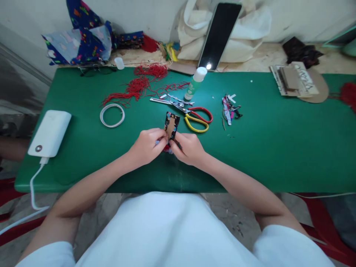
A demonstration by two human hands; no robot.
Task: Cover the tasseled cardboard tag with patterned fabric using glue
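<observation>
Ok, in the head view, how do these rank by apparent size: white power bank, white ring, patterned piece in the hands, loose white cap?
Largest to smallest:
1. White power bank
2. White ring and patterned piece: unsure, the piece is partly covered
3. Loose white cap

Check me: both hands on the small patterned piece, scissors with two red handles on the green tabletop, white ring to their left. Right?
Not quite: the head view shows the scissors with one red handle and one yellow handle. The rest stands: left hand and right hand on the small patterned piece, white ring left of the scissors on the green tabletop.
</observation>
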